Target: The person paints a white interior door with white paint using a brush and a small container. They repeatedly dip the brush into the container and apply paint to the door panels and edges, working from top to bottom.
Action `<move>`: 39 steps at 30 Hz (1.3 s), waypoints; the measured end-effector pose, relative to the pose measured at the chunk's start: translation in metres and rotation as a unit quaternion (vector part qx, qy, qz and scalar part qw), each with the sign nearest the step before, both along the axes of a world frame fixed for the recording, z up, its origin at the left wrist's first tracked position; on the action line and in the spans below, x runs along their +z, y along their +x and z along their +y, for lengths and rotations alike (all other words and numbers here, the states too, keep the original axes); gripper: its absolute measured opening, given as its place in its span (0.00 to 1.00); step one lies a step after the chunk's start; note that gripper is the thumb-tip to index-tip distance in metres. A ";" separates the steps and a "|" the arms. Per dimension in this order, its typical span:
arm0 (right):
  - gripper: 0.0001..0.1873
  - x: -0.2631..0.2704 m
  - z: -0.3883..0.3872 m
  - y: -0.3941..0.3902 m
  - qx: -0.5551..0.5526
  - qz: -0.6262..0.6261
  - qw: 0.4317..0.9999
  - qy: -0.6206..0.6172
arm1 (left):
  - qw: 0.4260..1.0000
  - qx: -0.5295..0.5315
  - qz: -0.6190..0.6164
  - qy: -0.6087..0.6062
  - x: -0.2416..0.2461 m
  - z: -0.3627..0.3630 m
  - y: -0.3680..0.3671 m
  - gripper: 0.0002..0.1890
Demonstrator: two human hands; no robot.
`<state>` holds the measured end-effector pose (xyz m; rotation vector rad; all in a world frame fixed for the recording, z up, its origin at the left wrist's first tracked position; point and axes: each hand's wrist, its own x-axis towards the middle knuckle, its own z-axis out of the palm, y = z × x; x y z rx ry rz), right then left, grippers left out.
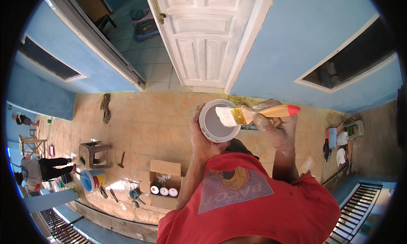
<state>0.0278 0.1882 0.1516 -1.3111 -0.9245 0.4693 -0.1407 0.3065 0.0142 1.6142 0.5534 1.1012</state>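
My left hand (203, 142) is wrapped around a translucent plastic tub (206, 129) in front of my chest. Pale liquid, which looks like paint, lies in the tub. A paintbrush (270, 112) with a red-tipped wooden handle is gripped in my right hand (278, 129). Its bristles, coated white, are over the tub's opening; whether they touch the rim cannot be told. Beyond both hands stands a white panelled door (203, 37) with a brass-coloured handle, its surface unevenly white.
A cardboard box (165, 167) with several cans sits on the tiled floor at left, near a hammer (121, 159), a plastic stool (95, 155) and a paint bucket (92, 180). Another person (47, 169) stands farther left. A crumpled cloth (105, 108) lies by the doorway.
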 end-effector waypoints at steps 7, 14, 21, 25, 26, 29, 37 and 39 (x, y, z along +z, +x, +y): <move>0.08 0.013 0.000 0.002 -0.072 -0.068 0.987 -0.128 | 0.990 0.025 0.108 0.085 0.011 0.007 0.003 0.63; 0.07 0.021 -0.004 0.007 -0.141 -0.143 0.979 -0.032 | 0.998 -0.002 0.054 0.016 -0.001 0.007 0.012 0.63; 0.13 0.026 -0.001 0.009 0.103 -0.399 0.910 -0.039 | 0.999 -0.020 0.043 0.015 -0.009 0.013 0.017 0.65; 0.17 0.012 0.005 0.012 0.116 -0.271 0.955 -0.020 | 0.999 -0.020 0.029 -0.005 -0.006 0.014 0.022 0.63; 0.16 0.011 0.007 0.020 0.115 -0.281 0.953 -0.004 | 0.999 -0.025 0.019 -0.033 -0.004 0.012 0.024 0.63; 0.12 -0.006 0.007 0.022 0.067 0.141 0.987 -0.025 | 0.997 -0.035 0.003 -0.069 -0.001 0.018 0.032 0.60; 0.18 -0.060 0.028 0.082 0.077 0.458 0.881 0.093 | 0.998 -0.016 0.008 -0.067 0.018 0.050 0.071 0.57; 0.18 -0.060 0.032 0.094 0.086 0.472 0.870 0.116 | 0.997 -0.020 0.015 -0.074 0.024 0.061 0.086 0.58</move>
